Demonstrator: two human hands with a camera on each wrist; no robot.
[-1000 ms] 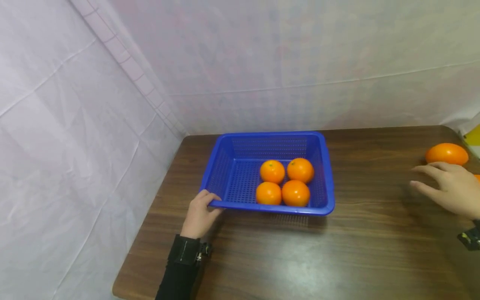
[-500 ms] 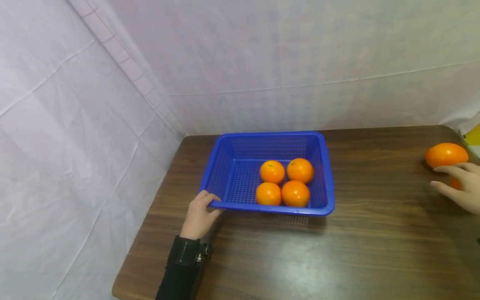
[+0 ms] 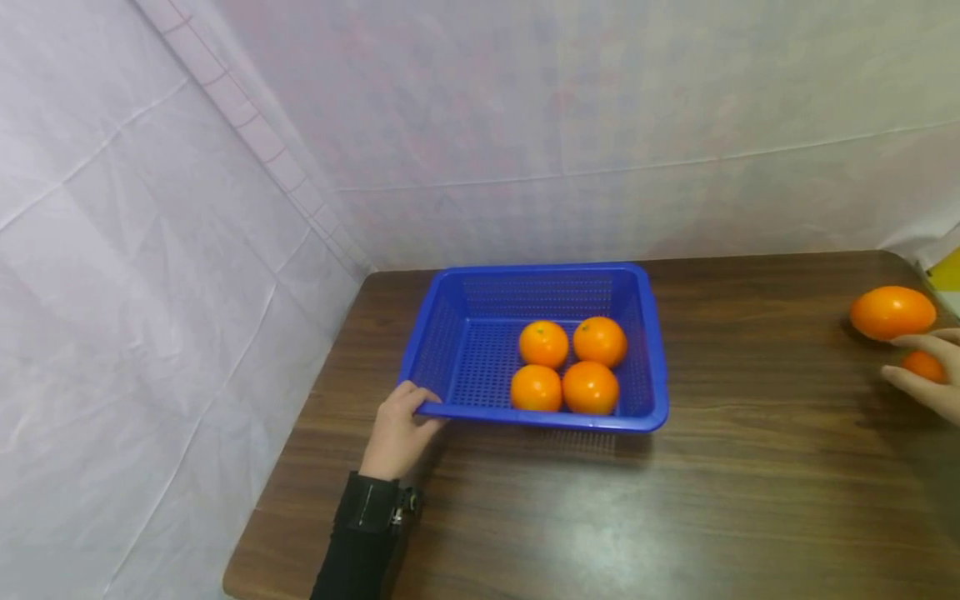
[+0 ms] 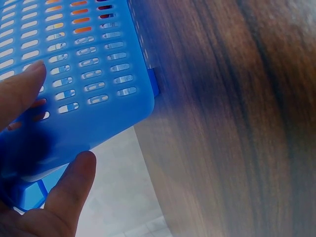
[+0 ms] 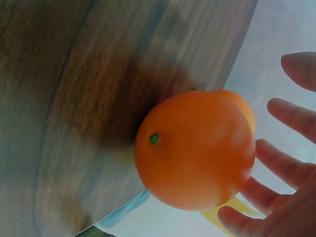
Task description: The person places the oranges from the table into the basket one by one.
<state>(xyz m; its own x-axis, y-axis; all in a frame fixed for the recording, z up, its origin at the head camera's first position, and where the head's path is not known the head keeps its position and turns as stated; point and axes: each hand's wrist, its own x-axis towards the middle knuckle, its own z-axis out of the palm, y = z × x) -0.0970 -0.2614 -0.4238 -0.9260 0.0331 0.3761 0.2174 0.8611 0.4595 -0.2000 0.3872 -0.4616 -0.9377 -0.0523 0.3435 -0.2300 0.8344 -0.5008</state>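
Observation:
In the head view my left hand (image 3: pixel 397 433) grips the near left corner of a blue perforated plastic basket (image 3: pixel 555 417), fingers over the rim. The left wrist view shows a finger and thumb on either side of the basket's corner wall (image 4: pixel 113 113). Several oranges (image 3: pixel 591 387) sit together in the basket's right half. At the far right, my right hand (image 3: pixel 941 398) surrounds a loose orange (image 3: pixel 924 367) with spread fingers. Close up, that orange (image 5: pixel 192 153) has a green stem spot, and the fingertips lie right beside it. Another orange (image 3: pixel 892 312) rests just behind.
The brown wooden table (image 3: pixel 750 500) meets a white cloth wall (image 3: pixel 525 125) at the back and another cloth on the left. Something yellow and white (image 3: pixel 948 271) stands past the table's right edge.
My right hand has moved rightward and away from in front of the rear orange to the nearer one, which now shows between thumb and fingers. The left hand and basket stay put.

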